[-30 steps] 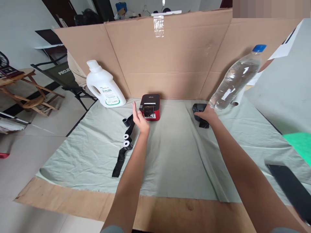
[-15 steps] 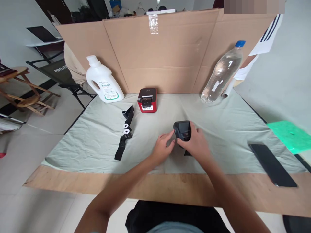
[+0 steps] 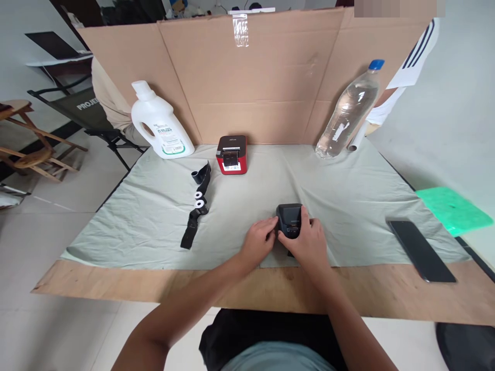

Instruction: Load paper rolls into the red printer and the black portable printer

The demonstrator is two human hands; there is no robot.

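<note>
A small black label printer [image 3: 289, 218] sits on the cloth in front of me, with a bit of black strip showing below it. My right hand [image 3: 309, 239] grips its right side and front edge, thumb at the front and fingers along the side. Against its left side my left hand [image 3: 260, 241] presses with curled fingertips. A red and black label printer [image 3: 232, 155] stands farther back, a dark strip coming out of its front slot. To the left lie small rolls [image 3: 199, 200] with black strip unwound around them. The underside of the held printer is hidden.
A cardboard screen [image 3: 255, 82] closes the back. Against it lean a white jug [image 3: 162, 126] and a water bottle [image 3: 350, 113]. At right lie a black phone [image 3: 421, 250] and a green sheet [image 3: 452, 208]. A wooden edge [image 3: 147, 283] borders the cloth; people are partly visible behind the screen.
The black printer has come slightly toward me and down, with both hands on it. My left fingers have closed in more against its left side. The view has shifted a little.
</note>
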